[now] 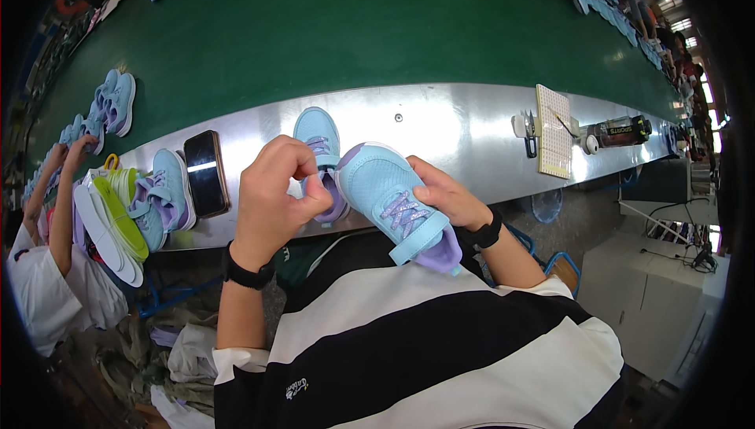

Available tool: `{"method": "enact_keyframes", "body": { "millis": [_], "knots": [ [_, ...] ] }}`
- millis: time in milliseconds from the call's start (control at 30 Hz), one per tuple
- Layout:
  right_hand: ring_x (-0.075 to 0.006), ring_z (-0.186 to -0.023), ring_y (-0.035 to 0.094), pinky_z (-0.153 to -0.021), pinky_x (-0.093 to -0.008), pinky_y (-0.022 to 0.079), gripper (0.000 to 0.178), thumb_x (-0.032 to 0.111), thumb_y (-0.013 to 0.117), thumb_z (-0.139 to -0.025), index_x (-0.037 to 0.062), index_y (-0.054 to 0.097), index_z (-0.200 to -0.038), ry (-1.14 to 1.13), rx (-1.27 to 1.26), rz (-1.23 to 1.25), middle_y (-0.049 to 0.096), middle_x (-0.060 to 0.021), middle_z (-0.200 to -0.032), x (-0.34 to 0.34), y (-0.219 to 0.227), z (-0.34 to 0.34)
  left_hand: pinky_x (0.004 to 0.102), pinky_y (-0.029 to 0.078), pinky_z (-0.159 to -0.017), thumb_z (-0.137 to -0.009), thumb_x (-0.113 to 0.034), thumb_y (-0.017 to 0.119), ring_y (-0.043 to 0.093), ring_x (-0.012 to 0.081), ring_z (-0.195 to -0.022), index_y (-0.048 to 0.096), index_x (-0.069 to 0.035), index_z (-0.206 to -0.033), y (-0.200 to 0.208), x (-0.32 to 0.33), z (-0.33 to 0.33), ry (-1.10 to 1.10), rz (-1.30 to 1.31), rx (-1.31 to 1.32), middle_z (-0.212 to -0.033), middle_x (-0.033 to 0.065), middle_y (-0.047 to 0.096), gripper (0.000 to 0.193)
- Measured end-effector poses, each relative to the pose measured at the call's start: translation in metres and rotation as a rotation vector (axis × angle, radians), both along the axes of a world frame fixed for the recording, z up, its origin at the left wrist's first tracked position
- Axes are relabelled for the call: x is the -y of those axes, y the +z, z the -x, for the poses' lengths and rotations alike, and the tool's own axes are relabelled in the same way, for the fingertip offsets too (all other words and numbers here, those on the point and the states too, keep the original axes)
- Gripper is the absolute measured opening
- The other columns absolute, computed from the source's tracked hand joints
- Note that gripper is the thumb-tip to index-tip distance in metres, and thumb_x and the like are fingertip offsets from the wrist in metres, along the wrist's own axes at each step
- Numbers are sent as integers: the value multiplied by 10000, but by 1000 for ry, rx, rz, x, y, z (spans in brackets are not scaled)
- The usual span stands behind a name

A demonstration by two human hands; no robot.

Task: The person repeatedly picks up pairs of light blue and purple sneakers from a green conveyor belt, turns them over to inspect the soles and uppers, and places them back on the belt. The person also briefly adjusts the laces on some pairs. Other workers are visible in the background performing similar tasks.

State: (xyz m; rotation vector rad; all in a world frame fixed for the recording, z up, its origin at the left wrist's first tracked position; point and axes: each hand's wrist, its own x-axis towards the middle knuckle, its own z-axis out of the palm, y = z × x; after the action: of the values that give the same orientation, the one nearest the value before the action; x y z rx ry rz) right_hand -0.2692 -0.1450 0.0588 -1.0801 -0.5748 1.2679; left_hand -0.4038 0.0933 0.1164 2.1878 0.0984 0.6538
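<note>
My right hand (450,195) grips a light blue sneaker (393,193) by its side, thumb on the upper. The sneaker is tilted, toe away from me, with glittery lilac laces, a blue strap and a lilac lining. Close to its toe is my left hand (277,193), fingers curled and thumb pressed in; whatever they may hold is too small or hidden to make out. Behind my left hand a matching sneaker (317,126) rests on the metal ledge, partly covered by that hand and the held sneaker.
Left on the metal ledge (440,106) lie a phone (206,173), a pair of sneakers (169,185) and white and lime insoles (110,220). Rightward are scissors (530,136), a pegboard-like card (554,132) and a bottle (617,132). A co-worker's arms (63,201) reach toward shoes on the green belt (377,28).
</note>
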Motion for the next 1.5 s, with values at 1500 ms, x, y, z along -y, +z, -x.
{"method": "enact_keyframes", "body": {
  "millis": [1500],
  "knots": [
    [-209, -1215, 500, -971, -364, 382, 320, 240, 574, -838, 97, 674, -1107, 765, 2526, -663, 541, -56, -1245, -131, 42, -33, 288, 523, -799, -1002, -210, 589, 649, 181, -945, 582, 5, -1294, -123, -18, 57, 260, 633, -139, -1123, 137, 679, 362]
  ]
}}
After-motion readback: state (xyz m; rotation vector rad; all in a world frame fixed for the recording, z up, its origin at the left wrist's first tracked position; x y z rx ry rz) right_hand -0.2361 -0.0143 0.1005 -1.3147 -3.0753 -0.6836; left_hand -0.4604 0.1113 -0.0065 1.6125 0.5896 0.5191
